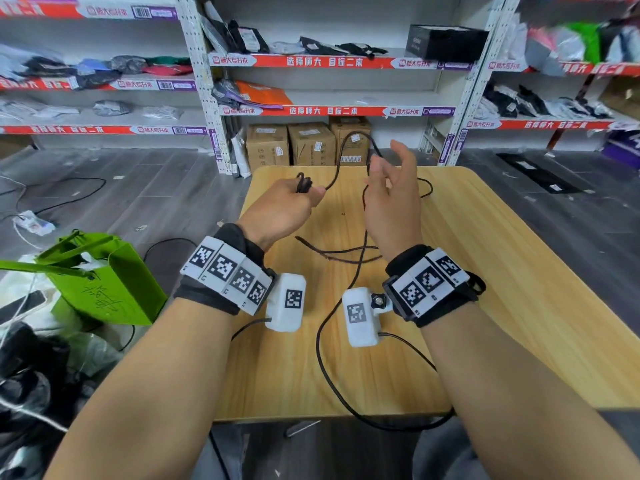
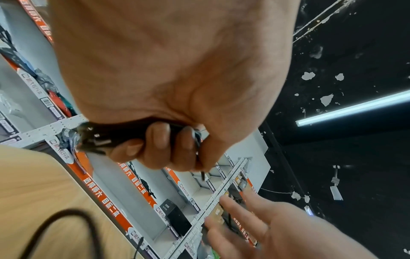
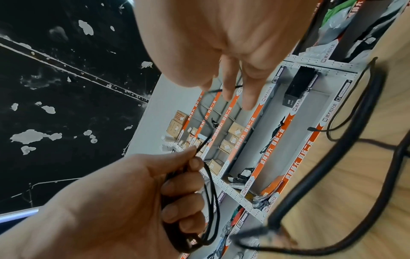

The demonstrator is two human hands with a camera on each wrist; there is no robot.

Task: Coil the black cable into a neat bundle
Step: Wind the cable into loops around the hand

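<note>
The black cable [image 1: 360, 258] lies in loose loops on the wooden table [image 1: 502, 271], and one loop hangs over the front edge. My left hand [image 1: 287, 206] is raised above the table's far part and grips a small coil of the cable [image 1: 304, 183] in its curled fingers [image 2: 168, 143]. The coil [image 3: 210, 210] shows as several thin turns in that fist. From there the cable arcs up and over to my right hand [image 1: 388, 174]. That hand is held up with its fingers [image 3: 235, 84] straight and spread, and the cable crosses them.
A green paper bag [image 1: 104, 282] stands on the floor left of the table, among other bags and loose wires. Behind the table are cardboard boxes [image 1: 308, 143] and white shelves [image 1: 332, 60] with packed goods.
</note>
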